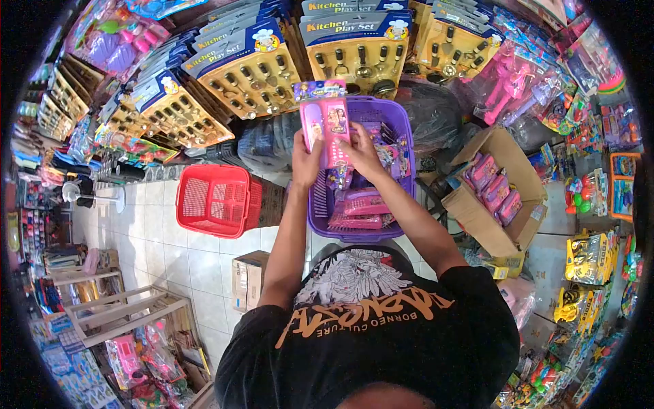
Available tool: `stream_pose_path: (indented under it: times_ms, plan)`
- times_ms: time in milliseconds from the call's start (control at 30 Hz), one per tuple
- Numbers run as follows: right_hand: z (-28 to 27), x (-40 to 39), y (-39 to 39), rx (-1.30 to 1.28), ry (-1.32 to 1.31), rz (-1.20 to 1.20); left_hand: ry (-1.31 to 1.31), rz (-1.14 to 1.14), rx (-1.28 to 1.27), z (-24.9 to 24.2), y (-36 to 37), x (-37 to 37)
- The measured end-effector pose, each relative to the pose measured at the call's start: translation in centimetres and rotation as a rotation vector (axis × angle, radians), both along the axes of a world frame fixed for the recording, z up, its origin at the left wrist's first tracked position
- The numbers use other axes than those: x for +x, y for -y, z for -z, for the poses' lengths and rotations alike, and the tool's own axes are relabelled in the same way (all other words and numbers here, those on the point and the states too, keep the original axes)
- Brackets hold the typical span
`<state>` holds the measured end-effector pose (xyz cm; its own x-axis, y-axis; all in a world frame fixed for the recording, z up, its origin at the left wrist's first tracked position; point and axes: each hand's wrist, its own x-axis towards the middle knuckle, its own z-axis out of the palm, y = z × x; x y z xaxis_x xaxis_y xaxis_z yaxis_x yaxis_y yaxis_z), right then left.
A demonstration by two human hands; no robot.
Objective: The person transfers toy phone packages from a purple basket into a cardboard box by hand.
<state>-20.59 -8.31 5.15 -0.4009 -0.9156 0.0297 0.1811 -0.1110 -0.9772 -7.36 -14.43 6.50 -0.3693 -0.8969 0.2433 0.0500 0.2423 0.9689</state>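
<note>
A pink toy phone in a carded package (325, 126) is held upright between my two hands, above the purple basket. My left hand (307, 161) grips its lower left side, thumb on the front. On the lower right side, my right hand (363, 151) closes with its thumb over the front near the buttons. Below, the purple basket (361, 236) contains more pink packages (362, 206) and several purple-printed packs (392, 151). The fingers behind the card are partly hidden.
A red basket (215, 232) stands left on the tiled floor. An open cardboard box (487, 228) with pink-purple packs (492, 183) is at right. Kitchen play sets (357, 51) hang ahead. A small carton (248, 279) sits near my left elbow, and a wooden rack (129, 310) stands lower left.
</note>
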Motion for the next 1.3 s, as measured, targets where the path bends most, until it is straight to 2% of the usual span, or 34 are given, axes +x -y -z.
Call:
stream_pose_path:
  times_ms: [33, 100, 167, 200, 233, 267, 300, 333, 367, 433, 467, 500, 600, 733, 833, 867, 1033, 1100, 1167, 1233, 1300]
  plan:
    - [0.1, 0.3, -0.2, -0.008, 0.037, -0.036, 0.0, -0.006, 0.005, 0.4, -0.4, 0.9]
    - [0.5, 0.0, -1.0, -0.02, 0.045, -0.056, -0.04, -0.015, 0.195, 1.2, -0.9, 2.9]
    - [1.3, -1.0, -1.6, 0.222, -0.112, -0.182, -0.092, -0.09, 0.197, 1.6, -2.0, 4.8]
    - [2.9, -1.6, -2.1, 0.18, -0.192, -0.293, -0.112, -0.1, 0.231, 2.0, -2.5, 5.9]
    - [3.9, -1.9, -2.4, 0.182, -0.193, -0.293, -0.129, -0.109, 0.268, 2.9, -2.8, 6.9]
    - [5.0, -2.1, -2.9, 0.384, -0.441, -0.395, -0.154, -0.137, 0.201, 4.6, -2.7, 7.7]
    - [5.5, -2.1, -3.1, 0.585, -0.692, -0.495, -0.155, -0.138, 0.203, 4.2, -3.3, 8.1]
    - [2.4, -0.6, -4.4, 0.61, -0.583, -0.37, -0.18, -0.171, 0.227, 3.3, -4.1, 8.5]
    - [2.5, 0.6, -4.8, 0.613, -0.588, -0.372, -0.207, -0.204, 0.251, 2.6, -4.8, 8.8]
    - [3.5, 2.4, -5.3, 0.598, -0.589, -0.12, -0.246, -0.212, 0.269, 2.6, -5.7, 9.2]
    - [3.9, 2.6, -4.8, 0.716, -0.565, -0.21, -0.246, -0.222, 0.265, 2.7, -6.1, 9.4]
    - [5.4, 3.0, -4.6, 0.719, -0.571, -0.212, -0.247, -0.231, 0.256, 2.8, -6.3, 9.6]
    - [8.5, 4.0, -3.7, 0.682, -0.8, -0.019, -0.157, -0.261, 0.221, 3.8, -6.6, 9.9]
    - [7.8, 4.3, -3.5, 0.718, -0.678, -0.008, -0.118, -0.246, 0.204, 4.1, -7.0, 10.6]
    - [6.3, 4.0, -3.4, 0.695, -0.695, 0.002, -0.164, -0.208, 0.25, 3.8, -7.3, 11.3]
    - [6.0, 4.2, -3.6, 0.629, -0.715, 0.087, -0.156, -0.204, 0.211, 3.6, -7.3, 11.5]
    - [2.6, 2.9, -3.8, 0.48, -0.73, 0.146, -0.142, -0.244, 0.159, 3.3, -7.1, 12.1]
    - [1.3, 2.3, -4.4, 0.23, -0.515, 0.135, -0.132, -0.208, 0.092, 3.5, -6.8, 12.1]
    - [-1.6, 2.5, -5.2, 0.198, -0.517, 0.156, -0.127, -0.194, 0.064, 2.4, -6.9, 11.2]
    - [-3.5, 2.9, -5.9, 0.041, -0.495, 0.174, -0.121, -0.167, 0.037, 1.6, -7.5, 10.5]
    - [-5.5, 4.2, -6.8, -0.046, -0.513, 0.221, -0.173, -0.035, 0.141, 1.1, -7.9, 9.5]
